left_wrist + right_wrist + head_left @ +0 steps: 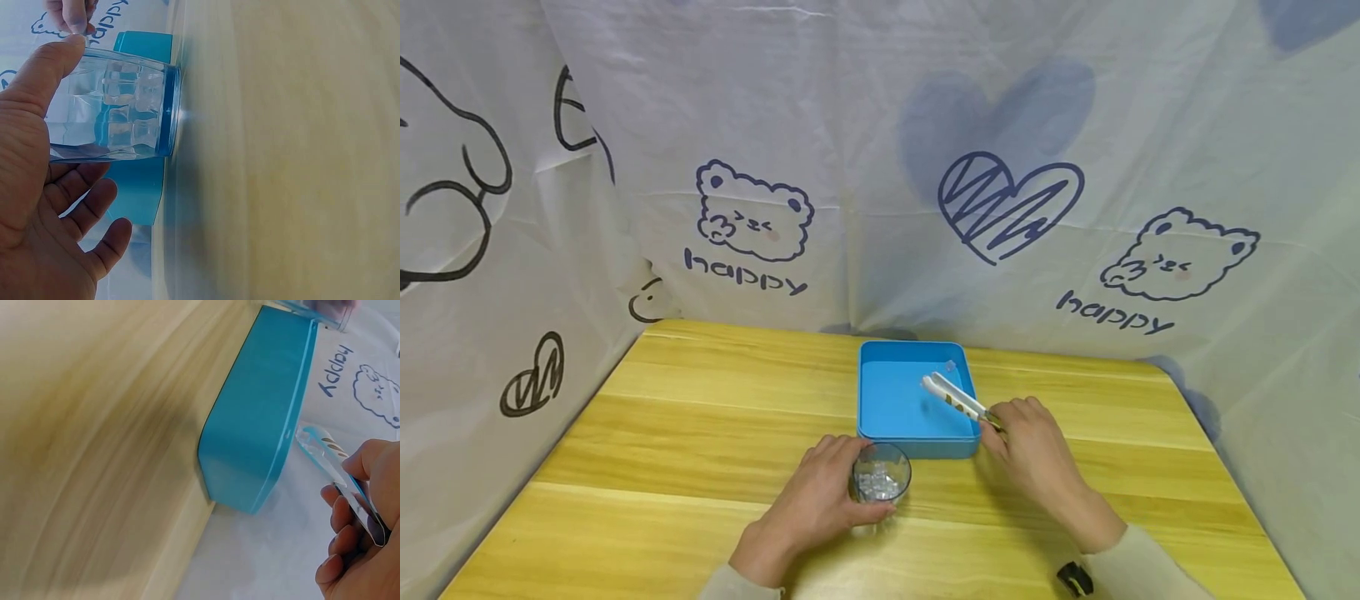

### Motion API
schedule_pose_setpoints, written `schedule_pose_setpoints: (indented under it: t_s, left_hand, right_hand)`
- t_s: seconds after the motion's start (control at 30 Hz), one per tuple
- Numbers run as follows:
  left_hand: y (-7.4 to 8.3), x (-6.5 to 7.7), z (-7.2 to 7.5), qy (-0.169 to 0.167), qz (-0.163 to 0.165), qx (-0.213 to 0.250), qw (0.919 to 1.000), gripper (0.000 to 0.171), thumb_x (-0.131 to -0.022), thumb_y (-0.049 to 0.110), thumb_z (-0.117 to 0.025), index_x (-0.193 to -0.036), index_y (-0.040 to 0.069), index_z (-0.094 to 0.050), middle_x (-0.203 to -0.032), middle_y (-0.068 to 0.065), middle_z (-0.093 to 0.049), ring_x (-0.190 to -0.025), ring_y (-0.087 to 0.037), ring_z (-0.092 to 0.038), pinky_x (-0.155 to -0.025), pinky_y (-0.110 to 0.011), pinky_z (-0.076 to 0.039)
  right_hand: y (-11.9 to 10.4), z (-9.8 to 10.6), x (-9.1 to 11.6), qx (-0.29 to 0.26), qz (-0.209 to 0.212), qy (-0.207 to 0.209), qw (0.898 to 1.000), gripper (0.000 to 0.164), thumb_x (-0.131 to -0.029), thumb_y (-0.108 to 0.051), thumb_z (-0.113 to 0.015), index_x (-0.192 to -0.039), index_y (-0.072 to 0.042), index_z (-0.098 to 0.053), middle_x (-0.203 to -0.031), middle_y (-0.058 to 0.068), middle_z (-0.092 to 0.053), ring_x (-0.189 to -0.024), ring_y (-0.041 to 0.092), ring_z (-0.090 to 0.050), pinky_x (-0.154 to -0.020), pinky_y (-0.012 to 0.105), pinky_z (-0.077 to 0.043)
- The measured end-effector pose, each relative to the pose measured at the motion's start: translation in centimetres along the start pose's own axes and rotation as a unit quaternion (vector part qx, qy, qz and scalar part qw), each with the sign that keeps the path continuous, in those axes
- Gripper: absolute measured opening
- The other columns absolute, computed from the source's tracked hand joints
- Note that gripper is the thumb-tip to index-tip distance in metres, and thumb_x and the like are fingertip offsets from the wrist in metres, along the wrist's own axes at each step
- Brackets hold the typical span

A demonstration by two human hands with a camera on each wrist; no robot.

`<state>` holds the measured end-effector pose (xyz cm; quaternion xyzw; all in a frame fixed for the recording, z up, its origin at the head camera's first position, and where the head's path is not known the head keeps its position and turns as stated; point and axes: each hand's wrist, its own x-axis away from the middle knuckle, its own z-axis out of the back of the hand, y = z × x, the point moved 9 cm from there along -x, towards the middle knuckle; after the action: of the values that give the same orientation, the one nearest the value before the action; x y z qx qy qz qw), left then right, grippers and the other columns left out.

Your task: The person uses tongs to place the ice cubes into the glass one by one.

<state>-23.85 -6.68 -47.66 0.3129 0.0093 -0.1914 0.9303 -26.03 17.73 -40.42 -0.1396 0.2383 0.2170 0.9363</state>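
Note:
My left hand [822, 493] holds a clear drinking glass [75, 134] upright near the box's front edge, thumb on one side and fingers on the other. Several clear cubes [149, 92] lie in the bottom of the glass. In my right hand [1036, 446] is a pair of tongs [952, 400] with white patterned arms, gripped near the hinged end. The tips point left, above the inside of a blue open box [887, 393]. Something small and clear seems to sit at the tips, though it is hard to make out. One clear cube [951, 365] lies in the box's far right corner.
The wood-grain table [700, 425] extends to both sides of the box. Behind it hangs a white printed cloth [880, 275], with another cloth wall on the left. A small black object [1075, 578] shows beside the right sleeve [1138, 567].

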Motion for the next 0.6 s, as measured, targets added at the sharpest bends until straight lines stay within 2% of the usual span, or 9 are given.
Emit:
schedule_pose_setpoints:
  t_s: [0.27, 0.47, 0.6]
  left_hand:
    - [0.0, 0.0, 0.0, -0.001, 0.001, 0.001, 1.0, 0.085, -0.076, 0.058, -0.09, -0.14, 0.01, -0.06, -0.128, -0.002, -0.067, -0.116, -0.019, -0.056, -0.107, -0.048, -0.048]
    - [0.1, 0.0, 0.1, -0.002, -0.001, 0.003, 1.0, 0.086, -0.076, 0.057, -0.09, -0.141, 0.009, -0.06, -0.129, -0.003, -0.067, -0.116, -0.019, -0.057, -0.108, -0.048, -0.047]
    - [0.1, 0.0, 0.1, -0.001, -0.002, 0.002, 1.0, 0.085, -0.076, 0.057, -0.09, -0.14, 0.009, -0.06, -0.128, -0.003, -0.067, -0.116, -0.019, -0.057, -0.107, -0.048, -0.047]
  right_hand:
    - [-1.5, 1.8, 1.0, -0.022, 0.017, 0.026, 0.999, 0.01, -0.091, -0.012, -0.078, -0.093, -0.002, -0.074, -0.08, 0.004, -0.066, -0.073, 0.015, -0.049, -0.065, 0.031, -0.044]
    - [-2.8, 2.9, 2.0, -0.039, 0.016, 0.023, 0.999, 0.008, -0.089, -0.012, -0.079, -0.093, -0.007, -0.075, -0.08, -0.002, -0.064, -0.075, 0.009, -0.047, -0.064, 0.027, -0.044]
    - [-4.0, 3.5, 2.9, -0.047, 0.05, 0.041, 0.997, 0.008, -0.087, -0.012, -0.078, -0.091, -0.008, -0.073, -0.081, -0.003, -0.065, -0.076, 0.008, -0.049, -0.064, 0.025, -0.045]
